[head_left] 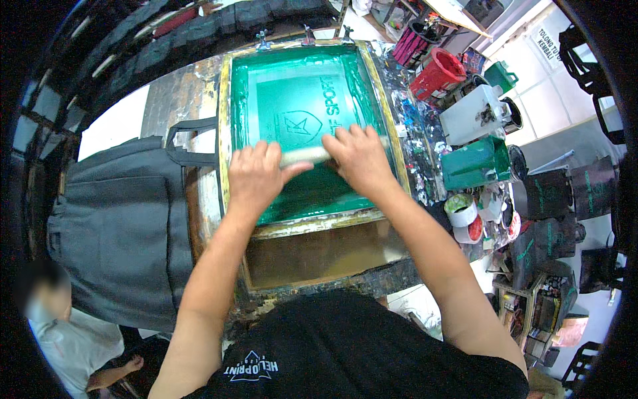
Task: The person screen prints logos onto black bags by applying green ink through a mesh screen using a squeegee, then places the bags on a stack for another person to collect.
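Observation:
Both my hands grip a pale-handled squeegee [306, 156] laid across a green screen-printing mesh [296, 83]. My left hand [256, 176] is closed over its left end, thumb along the handle. Fingers of my right hand [362, 159] wrap round the right end. Wet green ink coats the mesh, thickest along its edges, and a shield emblem with lettering shows just beyond the squeegee. The blade is hidden under my hands. Around the mesh runs a yellowed, ink-stained frame [319, 224], held at its far side by metal clamps [309, 36].
A black bag [119, 213] lies left of the frame. On the right stand a red bucket [442, 74], a whitish container [472, 116], a green container [475, 161] and small tubs [460, 208]. More black bags [548, 194] lie beyond. Another person [80, 339] sits lower left.

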{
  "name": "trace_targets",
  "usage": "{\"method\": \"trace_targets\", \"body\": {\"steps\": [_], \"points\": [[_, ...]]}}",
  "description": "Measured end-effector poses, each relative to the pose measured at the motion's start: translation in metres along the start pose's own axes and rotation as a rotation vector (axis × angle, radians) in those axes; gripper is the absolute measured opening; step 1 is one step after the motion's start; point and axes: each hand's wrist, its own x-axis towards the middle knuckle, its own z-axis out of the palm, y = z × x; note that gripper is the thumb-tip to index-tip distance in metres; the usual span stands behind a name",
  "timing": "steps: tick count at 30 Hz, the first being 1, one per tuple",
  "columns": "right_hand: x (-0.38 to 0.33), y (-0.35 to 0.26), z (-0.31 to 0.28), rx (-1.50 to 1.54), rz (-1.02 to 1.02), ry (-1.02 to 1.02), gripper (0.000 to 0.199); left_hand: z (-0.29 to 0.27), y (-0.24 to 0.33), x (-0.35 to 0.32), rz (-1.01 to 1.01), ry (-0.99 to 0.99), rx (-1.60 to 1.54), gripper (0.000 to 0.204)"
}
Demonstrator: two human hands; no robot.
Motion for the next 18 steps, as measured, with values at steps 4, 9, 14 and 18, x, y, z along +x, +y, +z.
{"method": "trace_targets", "body": {"steps": [4, 9, 14, 18], "points": [[-0.051, -0.035, -0.021, -0.003, -0.002, -0.022, 0.029, -0.04, 0.031, -0.05, 0.009, 0.001, 0.001, 0.063], [-0.048, -0.04, -0.029, 0.042, 0.015, -0.018, 0.044, -0.047, 0.028, -0.045, -0.023, 0.054, -0.055, 0.06], [-0.057, -0.052, -0.047, 0.036, 0.088, -0.181, 0.049, -0.066, 0.015, -0.082, -0.067, 0.094, -0.311, 0.087], [-0.094, -0.077, -0.034, 0.081, 0.149, -0.098, 0.053, -0.077, -0.001, -0.139, -0.443, -0.045, -0.204, 0.091]]}}
